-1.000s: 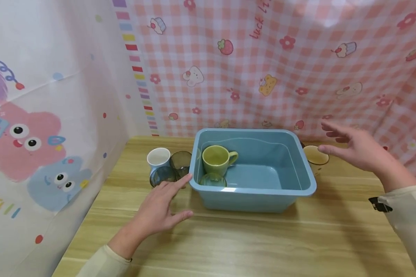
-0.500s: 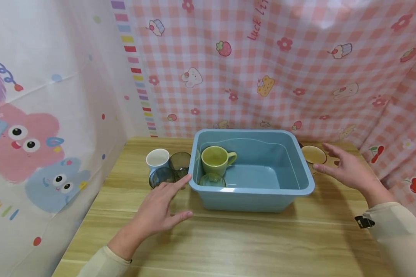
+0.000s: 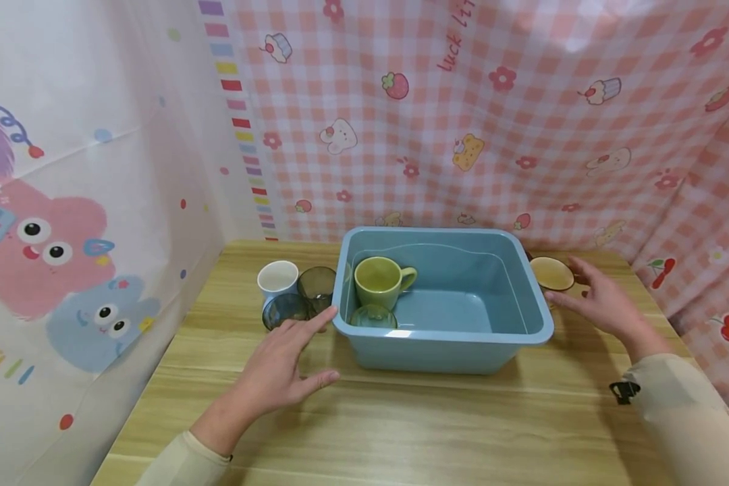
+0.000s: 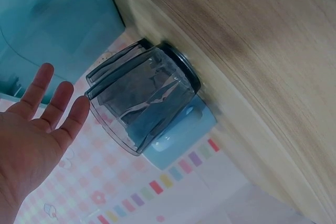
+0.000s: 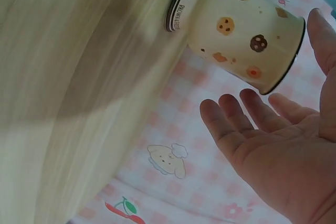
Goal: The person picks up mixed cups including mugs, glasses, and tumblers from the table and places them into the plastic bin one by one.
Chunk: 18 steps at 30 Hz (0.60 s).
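A blue plastic basin (image 3: 443, 351) stands mid-table, with a yellow-green mug (image 3: 378, 283) and a clear greenish glass (image 3: 373, 317) inside at its left end. My left hand (image 3: 273, 368) is spread by the basin's near left corner, its index fingertip at the rim. Just beyond that hand stand two dark glasses, the nearer dark glass (image 4: 147, 98) showing ribbed sides. On the other side, my right hand (image 3: 604, 304) is spread around the near right of a cream mug (image 5: 247, 35) with cookie prints and a dark rim. Its thumb and fingers lie close to the mug's rim without curling round it.
A white-and-blue cup (image 3: 277, 277) stands behind the dark glasses, left of the basin. The wooden table (image 3: 401, 432) runs back to a pink checked cloth (image 3: 437, 135). A white printed cloth (image 3: 97, 202) hangs along the left side.
My right hand has come down and toward the cream mug, from above and behind it to its near right side. The left hand has stayed in place.
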### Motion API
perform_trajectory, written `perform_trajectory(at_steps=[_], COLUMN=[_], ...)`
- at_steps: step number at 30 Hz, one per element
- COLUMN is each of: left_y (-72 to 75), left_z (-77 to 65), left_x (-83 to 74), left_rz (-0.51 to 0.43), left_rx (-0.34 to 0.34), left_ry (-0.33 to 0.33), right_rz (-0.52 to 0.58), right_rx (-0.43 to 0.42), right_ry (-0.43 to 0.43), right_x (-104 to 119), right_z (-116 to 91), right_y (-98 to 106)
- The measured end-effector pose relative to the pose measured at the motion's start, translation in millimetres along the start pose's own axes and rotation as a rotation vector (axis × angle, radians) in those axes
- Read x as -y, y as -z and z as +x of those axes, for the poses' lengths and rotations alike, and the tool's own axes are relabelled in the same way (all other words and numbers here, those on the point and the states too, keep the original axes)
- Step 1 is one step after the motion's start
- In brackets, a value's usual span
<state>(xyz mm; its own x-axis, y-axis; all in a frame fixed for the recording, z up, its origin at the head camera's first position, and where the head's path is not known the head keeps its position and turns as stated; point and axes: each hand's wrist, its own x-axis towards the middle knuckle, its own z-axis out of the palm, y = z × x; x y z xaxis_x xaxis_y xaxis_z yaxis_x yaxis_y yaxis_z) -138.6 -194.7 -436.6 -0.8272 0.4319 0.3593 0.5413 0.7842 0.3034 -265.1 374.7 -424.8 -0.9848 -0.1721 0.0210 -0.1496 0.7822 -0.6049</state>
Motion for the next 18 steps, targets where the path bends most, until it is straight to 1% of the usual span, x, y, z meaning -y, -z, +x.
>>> perform_trajectory(at_steps=[4,6,13,18], left_y=[0.4,0.4,-0.8,-0.1], left_z=[-0.6,-0.5,-0.7,-0.8], left_x=[-0.3,-0.5,-0.4,0.0], left_rz=[-0.005,-0.006,-0.002,-0.004], left_rx=[0.0,0.001,-0.003,-0.018], left_ry=[0.002,0.002,0.001,-0.003], right_rz=[0.013,0.001,-0.006,-0.003], right_rx=[-0.014,-0.019,-0.02,-0.058], right_ry=[0.003,0.006,-0.042,-0.057], right_x=[-1.7,-3.7,-6.7,-5.4], right_z=[5.9,9.1,15.6,19.4], right_y=[-5.2,-7.7,-14.0,-16.4])
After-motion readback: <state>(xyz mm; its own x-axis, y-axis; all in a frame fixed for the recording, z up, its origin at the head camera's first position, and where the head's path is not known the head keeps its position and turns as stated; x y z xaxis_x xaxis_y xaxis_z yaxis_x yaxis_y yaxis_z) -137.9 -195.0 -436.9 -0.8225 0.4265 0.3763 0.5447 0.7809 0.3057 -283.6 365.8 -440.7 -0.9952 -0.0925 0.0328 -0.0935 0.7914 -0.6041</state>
